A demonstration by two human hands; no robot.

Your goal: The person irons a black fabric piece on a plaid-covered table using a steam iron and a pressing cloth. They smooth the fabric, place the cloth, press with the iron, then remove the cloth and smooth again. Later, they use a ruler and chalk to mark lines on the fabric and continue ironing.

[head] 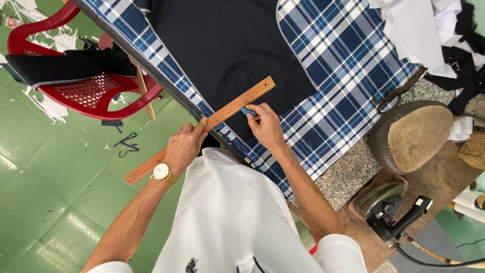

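I am pinning the wooden ruler (202,127) with my left hand (184,146) while my right hand (265,126) is pinching blue chalk (247,111) against the dark fabric (227,45).

A long wooden ruler (230,110) lies diagonally across black cloth (227,45), blue chalk (247,111) beside it.

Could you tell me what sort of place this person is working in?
Most likely a tailoring or garment workshop. The left hand steadies a wooden ruler on dark fabric while the right hand marks it with blue chalk; scissors and a steam iron lie nearby.
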